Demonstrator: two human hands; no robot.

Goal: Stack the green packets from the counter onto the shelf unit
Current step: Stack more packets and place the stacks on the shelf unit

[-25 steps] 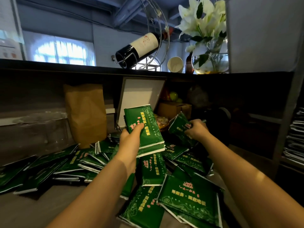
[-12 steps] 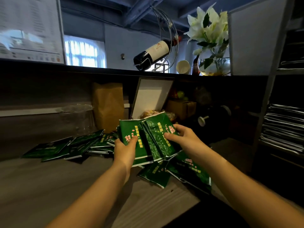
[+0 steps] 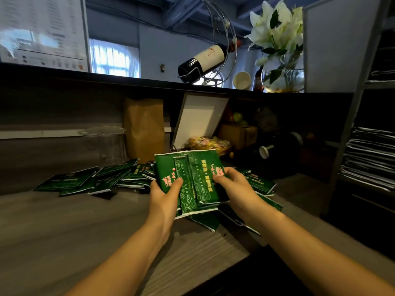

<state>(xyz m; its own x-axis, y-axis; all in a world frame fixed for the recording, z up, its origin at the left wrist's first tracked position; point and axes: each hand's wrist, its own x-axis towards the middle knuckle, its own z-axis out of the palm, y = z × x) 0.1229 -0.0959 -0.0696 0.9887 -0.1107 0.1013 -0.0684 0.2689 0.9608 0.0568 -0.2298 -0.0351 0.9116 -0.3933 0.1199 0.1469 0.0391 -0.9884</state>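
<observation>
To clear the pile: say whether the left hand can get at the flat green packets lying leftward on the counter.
Probably not yet: the left hand grips the fanned green packets, though only bare grey counter lies before the loose green packets.

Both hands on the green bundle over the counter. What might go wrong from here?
1. The bundle is fanned, not squared; left hand and right hand grip only its sides, so a packet may slip out.
2. Loose packets lie by the counter edge under the right forearm; a swing toward the shelf could sweep them off.
</observation>
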